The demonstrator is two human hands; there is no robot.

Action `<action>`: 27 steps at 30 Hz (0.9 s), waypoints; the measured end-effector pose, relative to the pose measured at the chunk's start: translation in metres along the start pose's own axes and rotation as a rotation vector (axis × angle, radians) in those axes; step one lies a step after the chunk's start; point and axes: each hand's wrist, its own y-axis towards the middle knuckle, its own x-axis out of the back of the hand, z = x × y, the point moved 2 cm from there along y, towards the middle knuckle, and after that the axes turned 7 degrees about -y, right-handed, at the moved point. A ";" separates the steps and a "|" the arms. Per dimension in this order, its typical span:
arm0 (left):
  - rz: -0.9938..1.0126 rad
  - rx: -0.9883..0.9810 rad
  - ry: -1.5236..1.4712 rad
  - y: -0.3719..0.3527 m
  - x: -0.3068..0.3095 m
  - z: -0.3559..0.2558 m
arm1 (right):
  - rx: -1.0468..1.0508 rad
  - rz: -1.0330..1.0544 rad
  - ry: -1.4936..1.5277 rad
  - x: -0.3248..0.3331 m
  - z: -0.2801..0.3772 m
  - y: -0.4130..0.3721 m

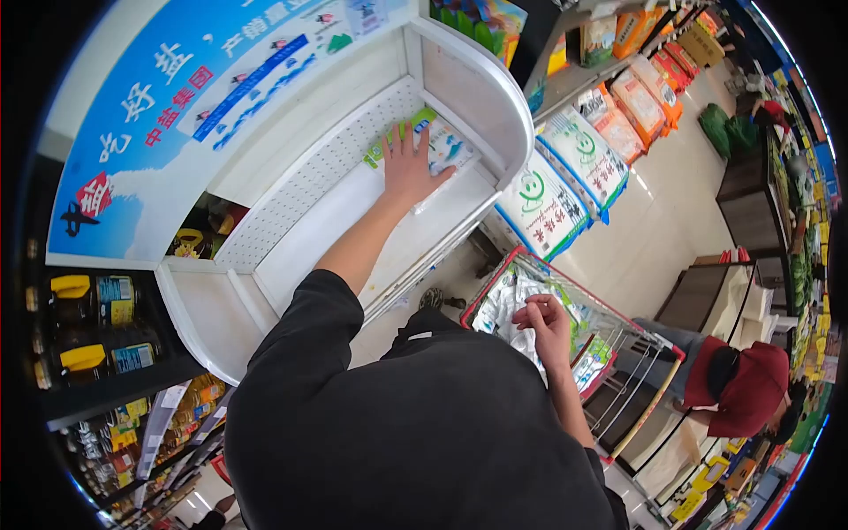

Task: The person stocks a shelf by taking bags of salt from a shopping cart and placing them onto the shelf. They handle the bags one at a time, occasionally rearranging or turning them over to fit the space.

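My left hand [409,168] reaches into the white display bin with its fingers spread. It lies over green-and-white printed plastic packets [449,146] in the bin's right end, and parts of them are hidden under the palm. Low over the shopping cart [673,352], my right hand [546,329] hovers with its fingers loosely curled and a little apart, nothing visible in them. Beneath that hand, silver and green-white packets [511,299] are heaped in the cart.
The white bin [521,97] has a raised curved rim. Large rice sacks [543,199] stand right of it, beyond the cart. At lower left, a black shelf [132,389] holds yellow-capped bottles. A person in a red top [751,389] is near the cart's handle side.
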 end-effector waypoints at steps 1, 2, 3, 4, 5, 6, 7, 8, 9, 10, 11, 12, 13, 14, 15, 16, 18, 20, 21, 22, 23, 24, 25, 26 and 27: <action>0.021 -0.019 -0.008 -0.002 0.004 -0.005 | -0.035 -0.005 0.010 0.008 -0.008 0.001; 0.016 -0.069 0.014 0.001 0.008 -0.012 | -0.054 -0.004 -0.040 0.019 -0.026 0.002; 0.018 -0.135 0.019 0.005 0.004 -0.023 | -0.084 -0.024 -0.088 0.031 -0.049 0.002; 0.037 -0.127 0.025 0.003 -0.008 -0.024 | -0.127 -0.037 -0.159 0.044 -0.069 0.002; 0.068 -0.130 0.023 -0.001 -0.025 -0.019 | -0.189 -0.058 -0.225 0.059 -0.092 -0.002; 0.020 -0.166 0.025 -0.002 -0.033 -0.016 | -0.256 -0.107 -0.230 0.074 -0.126 -0.007; 0.032 -0.181 0.085 -0.002 -0.037 -0.016 | -0.320 -0.142 -0.233 0.087 -0.159 -0.017; 0.035 -0.194 0.065 -0.004 -0.039 -0.013 | -0.404 -0.202 -0.177 0.098 -0.184 -0.033; 0.018 -0.194 0.057 -0.001 -0.041 -0.012 | -0.462 -0.249 -0.122 0.108 -0.205 -0.044; 0.037 -0.185 0.062 0.000 -0.040 -0.018 | -0.529 -0.321 -0.078 0.119 -0.228 -0.061; 0.053 -0.167 0.082 -0.001 -0.036 -0.019 | -0.592 -0.376 -0.029 0.129 -0.254 -0.076; 0.055 -0.196 0.081 0.001 -0.035 -0.021 | -0.643 -0.425 0.037 0.140 -0.279 -0.092; 0.064 -0.186 0.087 0.001 -0.035 -0.023 | -0.660 -0.501 0.030 0.151 -0.301 -0.107; 0.077 -0.174 0.095 0.000 -0.035 -0.024 | -0.657 -0.583 0.051 0.159 -0.307 -0.123; 0.085 -0.189 0.090 0.000 -0.037 -0.019 | -0.655 -0.665 0.059 0.165 -0.303 -0.136; 0.080 -0.186 0.088 0.000 -0.039 -0.018 | -0.561 -0.736 -0.005 0.172 -0.291 -0.146; 0.090 -0.179 0.095 0.001 -0.040 -0.017 | -0.385 -0.853 -0.121 0.191 -0.276 -0.166; 0.101 -0.192 0.104 0.000 -0.042 -0.014 | -0.287 -0.996 -0.198 0.218 -0.274 -0.183; 0.098 -0.192 0.101 0.001 -0.044 -0.014 | -0.263 -1.091 -0.229 0.237 -0.275 -0.184; 0.101 -0.205 0.112 0.002 -0.044 -0.016 | -0.259 -1.165 -0.238 0.256 -0.282 -0.183; 0.112 -0.195 0.108 0.003 -0.044 -0.016 | -0.257 -1.240 -0.247 0.278 -0.294 -0.183; 0.122 -0.185 0.106 0.002 -0.043 -0.017 | -0.379 -1.239 -0.261 0.301 -0.322 -0.183; 0.123 -0.196 0.120 0.002 -0.043 -0.019 | -0.499 -1.232 -0.274 0.323 -0.359 -0.182; 0.133 -0.190 0.113 0.002 -0.042 -0.019 | -0.632 -1.161 -0.421 0.339 -0.388 -0.180; 0.143 -0.183 0.109 0.003 -0.043 -0.018 | -0.759 -1.076 -0.566 0.352 -0.419 -0.178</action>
